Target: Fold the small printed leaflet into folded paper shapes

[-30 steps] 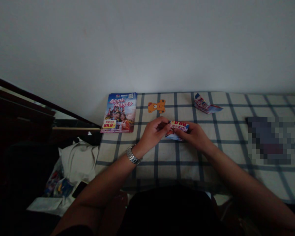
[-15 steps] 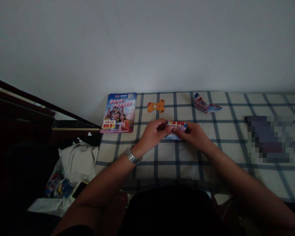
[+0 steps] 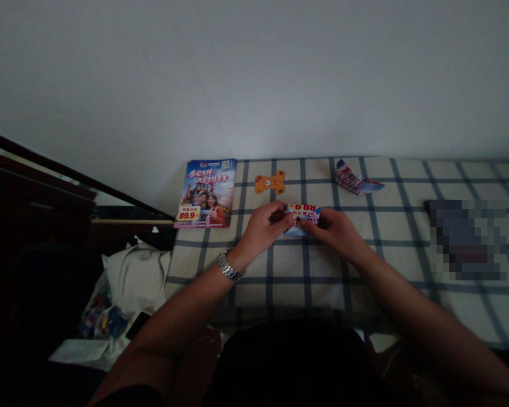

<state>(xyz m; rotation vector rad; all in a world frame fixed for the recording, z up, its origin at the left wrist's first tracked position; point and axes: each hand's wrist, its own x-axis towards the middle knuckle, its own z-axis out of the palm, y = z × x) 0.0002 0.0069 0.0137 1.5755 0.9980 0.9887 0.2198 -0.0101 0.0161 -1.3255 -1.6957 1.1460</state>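
Note:
A small folded paper flyer (image 3: pixel 304 213) with red digits on yellow lies between both my hands over the checked tablecloth (image 3: pixel 365 254). My left hand (image 3: pixel 263 229), with a metal watch on the wrist, pinches its left end. My right hand (image 3: pixel 335 230) pinches its right side. Most of the folded paper is hidden behind my fingers.
A flat colour flyer (image 3: pixel 207 193) lies at the table's left corner. An orange bear-shaped cutout (image 3: pixel 270 183) sits behind my hands. A crumpled folded flyer (image 3: pixel 355 180) lies further right, near the wall. A blurred dark object (image 3: pixel 466 237) rests at right. Bags and clutter (image 3: pixel 123 282) lie on the floor left.
The folded paper has shifted slightly left and looks narrower between my fingers. Both hands stay in place, still pinching it.

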